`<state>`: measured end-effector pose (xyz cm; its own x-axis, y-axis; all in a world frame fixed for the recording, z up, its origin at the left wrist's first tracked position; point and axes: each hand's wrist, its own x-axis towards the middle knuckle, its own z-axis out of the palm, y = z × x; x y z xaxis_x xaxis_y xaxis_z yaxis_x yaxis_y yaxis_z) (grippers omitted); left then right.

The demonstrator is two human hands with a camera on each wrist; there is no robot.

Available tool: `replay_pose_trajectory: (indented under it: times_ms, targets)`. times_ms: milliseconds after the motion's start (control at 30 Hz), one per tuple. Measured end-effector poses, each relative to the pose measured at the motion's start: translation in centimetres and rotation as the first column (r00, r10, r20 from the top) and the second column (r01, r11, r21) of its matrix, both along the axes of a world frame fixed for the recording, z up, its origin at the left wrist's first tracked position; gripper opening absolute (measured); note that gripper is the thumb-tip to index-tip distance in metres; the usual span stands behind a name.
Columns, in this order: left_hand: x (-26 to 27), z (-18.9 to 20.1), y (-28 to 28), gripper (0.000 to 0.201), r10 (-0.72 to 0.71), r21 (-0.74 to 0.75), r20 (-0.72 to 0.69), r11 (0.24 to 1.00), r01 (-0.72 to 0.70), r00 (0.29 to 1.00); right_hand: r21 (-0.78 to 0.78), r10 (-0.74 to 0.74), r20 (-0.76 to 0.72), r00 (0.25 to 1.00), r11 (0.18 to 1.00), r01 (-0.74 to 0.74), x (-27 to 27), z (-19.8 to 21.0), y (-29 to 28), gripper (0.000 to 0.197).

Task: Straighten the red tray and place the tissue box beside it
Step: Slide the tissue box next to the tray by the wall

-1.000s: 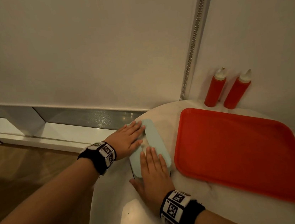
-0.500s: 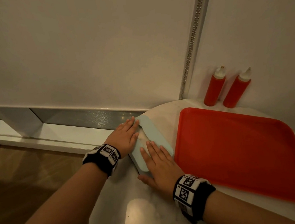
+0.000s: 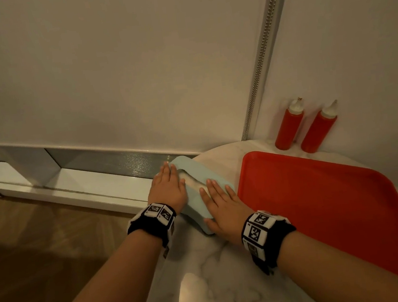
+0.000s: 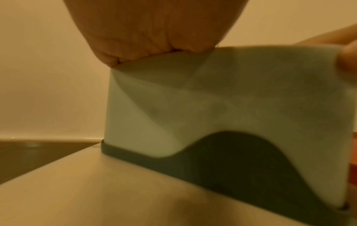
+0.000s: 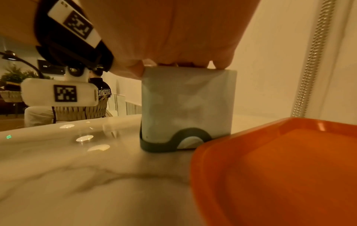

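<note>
The pale blue tissue box [image 3: 193, 196] stands on the marble table [image 3: 222, 286], just left of the red tray [image 3: 325, 210]. My left hand [image 3: 168, 187] lies flat on the box's far half, fingers straight. My right hand [image 3: 222, 205] presses flat on its near half, the thumb down against the near end. In the left wrist view the box [image 4: 212, 107] shows its dark base under my palm [image 4: 154, 30]. The right wrist view shows the box [image 5: 187, 99] close against the tray rim [image 5: 212, 146]; I cannot tell whether they touch.
Two red squeeze bottles [image 3: 288, 124] [image 3: 319, 127] stand against the wall behind the tray. A bead chain [image 3: 261, 52] hangs by the wall. The table's rounded left edge [image 3: 164, 268] drops to a wooden floor [image 3: 41, 245]. A seated person [image 5: 96, 94] is far behind.
Both hands turned the box on the table: its far end swung left and its near end toward the tray. The tray has stayed put.
</note>
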<state>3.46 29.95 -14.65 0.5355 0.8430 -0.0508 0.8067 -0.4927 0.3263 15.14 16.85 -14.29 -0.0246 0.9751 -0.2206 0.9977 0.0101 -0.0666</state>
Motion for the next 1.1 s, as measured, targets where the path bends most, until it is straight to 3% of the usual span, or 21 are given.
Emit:
replay_pose_trajectory:
  times_ms: [100,267,400,500,567,767,900,1100]
  targets:
    - [0.6,0.0,-0.5,0.058,0.077,-0.014,-0.008,0.997,-0.077,0.997,-0.069,-0.017,-0.010,1.000,0.997,0.016,1.3,1.1,0.1,0.066]
    - [0.9,0.2,-1.2,0.058,0.097,-0.050,0.014,0.994,-0.097,0.995,-0.118,-0.037,-0.071,0.997,0.993,0.028,3.7,2.1,0.7,0.065]
    - [-0.7,-0.3,-0.4,0.062,-0.094,-0.026,-0.010,0.995,0.093,0.996,-0.095,-0.091,-0.103,0.991,0.992,0.081,3.7,2.1,0.8,0.063]
    - [-2.6,-1.1,0.5,0.095,-0.273,0.052,-0.062,0.960,0.276,0.960,-0.059,-0.167,-0.126,0.978,0.985,0.161,2.6,1.6,0.4,0.062]
    - [-3.3,-1.4,0.9,0.105,-0.338,0.093,-0.110,0.933,0.349,0.935,-0.005,-0.222,-0.126,0.967,0.975,0.224,1.5,0.9,0.1,0.062]
    - [-3.3,-1.8,0.1,0.101,-0.323,0.120,-0.068,0.937,0.329,0.944,0.144,-0.337,-0.165,0.927,0.922,0.361,-2.6,-0.8,-0.6,0.071]
    - [-3.0,-2.0,-0.7,0.100,-0.287,0.104,-0.013,0.952,0.287,0.958,0.189,-0.332,-0.175,0.927,0.913,0.363,-2.9,-1.4,-0.6,0.075]
    - [-2.0,-2.2,-0.7,0.083,-0.233,0.122,0.019,0.966,0.229,0.972,0.227,-0.245,-0.187,0.951,0.932,0.284,-0.9,-1.9,0.0,0.076]
